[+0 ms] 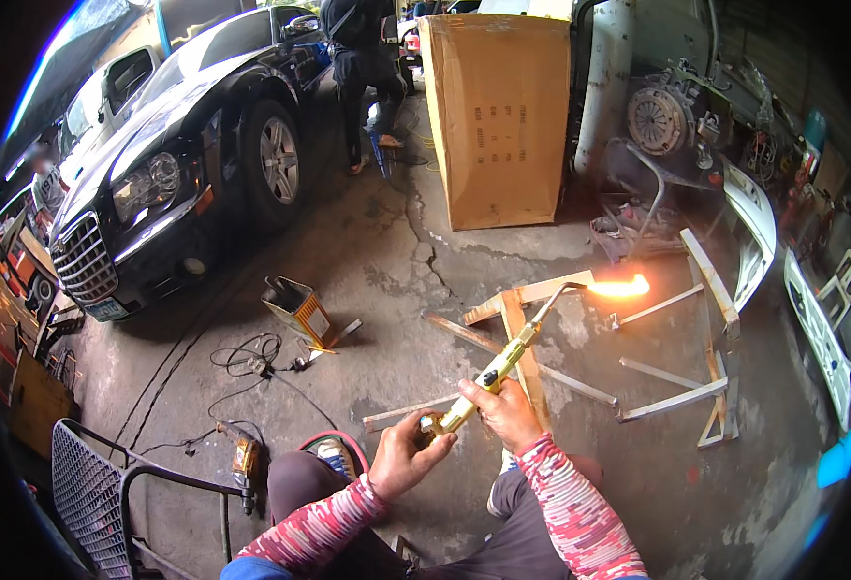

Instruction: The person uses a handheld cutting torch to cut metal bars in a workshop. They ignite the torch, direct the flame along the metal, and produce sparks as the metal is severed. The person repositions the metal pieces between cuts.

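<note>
A yellow-and-brass gas torch [493, 372] slants up and to the right, with an orange flame [619, 287] at its bent tip. My right hand [508, 416] grips its body, and my left hand [411, 454] has thumb and fingers on the brass valve end. A red hose [358, 449] lies curved by my left foot. Beyond the torch, rusty and bare metal bars and angled frames [677, 391] lie on the concrete floor [425, 338]; whether the flame touches any of them I cannot tell.
A black car [174, 155], a standing person [358, 68] and a cardboard box [493, 126] are ahead. Left are another person [48, 188], a metal tin [300, 309], cables, a drill [245, 464] and a mesh grille [87, 493]. Right are a clutch assembly [658, 121] and white panels [812, 358].
</note>
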A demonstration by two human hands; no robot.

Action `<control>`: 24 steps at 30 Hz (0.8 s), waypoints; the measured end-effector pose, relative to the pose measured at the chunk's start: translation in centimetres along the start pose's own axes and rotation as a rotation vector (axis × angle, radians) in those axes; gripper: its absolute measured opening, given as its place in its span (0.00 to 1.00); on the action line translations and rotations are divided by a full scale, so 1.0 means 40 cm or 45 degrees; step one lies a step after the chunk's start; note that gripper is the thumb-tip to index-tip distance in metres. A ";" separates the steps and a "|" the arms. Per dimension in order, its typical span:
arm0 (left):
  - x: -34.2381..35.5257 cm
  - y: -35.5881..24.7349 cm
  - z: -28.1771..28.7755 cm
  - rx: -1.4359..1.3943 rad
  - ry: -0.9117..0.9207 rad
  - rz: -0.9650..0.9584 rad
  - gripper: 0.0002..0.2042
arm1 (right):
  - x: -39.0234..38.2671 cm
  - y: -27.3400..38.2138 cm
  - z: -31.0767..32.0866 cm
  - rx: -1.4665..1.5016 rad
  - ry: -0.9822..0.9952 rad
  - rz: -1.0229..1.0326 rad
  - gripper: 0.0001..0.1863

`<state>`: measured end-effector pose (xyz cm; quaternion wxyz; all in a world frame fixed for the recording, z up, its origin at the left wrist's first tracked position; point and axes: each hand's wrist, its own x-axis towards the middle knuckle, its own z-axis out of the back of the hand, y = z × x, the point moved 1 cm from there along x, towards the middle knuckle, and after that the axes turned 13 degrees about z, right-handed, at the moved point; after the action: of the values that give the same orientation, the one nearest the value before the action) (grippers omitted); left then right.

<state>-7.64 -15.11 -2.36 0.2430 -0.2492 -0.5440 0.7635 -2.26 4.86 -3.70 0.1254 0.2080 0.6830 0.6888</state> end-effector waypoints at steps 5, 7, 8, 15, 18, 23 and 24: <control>0.011 -0.009 -0.013 0.082 0.029 0.031 0.18 | 0.007 -0.015 0.005 0.048 -0.087 -0.004 0.13; 0.018 -0.007 -0.017 0.149 0.046 0.153 0.18 | 0.017 -0.022 0.014 -0.014 -0.086 -0.010 0.13; 0.016 -0.003 -0.020 0.029 0.095 0.185 0.16 | 0.013 -0.026 0.018 -0.054 -0.097 -0.006 0.14; 0.015 0.030 -0.048 0.418 -0.162 -0.094 0.14 | 0.014 -0.040 0.010 -0.101 -0.058 -0.048 0.17; 0.014 0.042 -0.061 0.373 -0.185 -0.126 0.14 | 0.020 -0.040 0.008 -0.268 -0.050 0.009 0.18; 0.016 0.057 -0.074 0.359 -0.170 0.000 0.13 | 0.026 -0.051 0.008 -0.488 -0.035 -0.025 0.21; 0.016 0.058 -0.074 0.309 -0.149 0.004 0.13 | 0.025 -0.052 0.008 -0.490 -0.039 -0.034 0.22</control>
<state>-6.43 -13.26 -5.50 0.2380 -0.1739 -0.4603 0.8374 -3.24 5.68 -5.66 0.1825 0.1817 0.5395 0.8016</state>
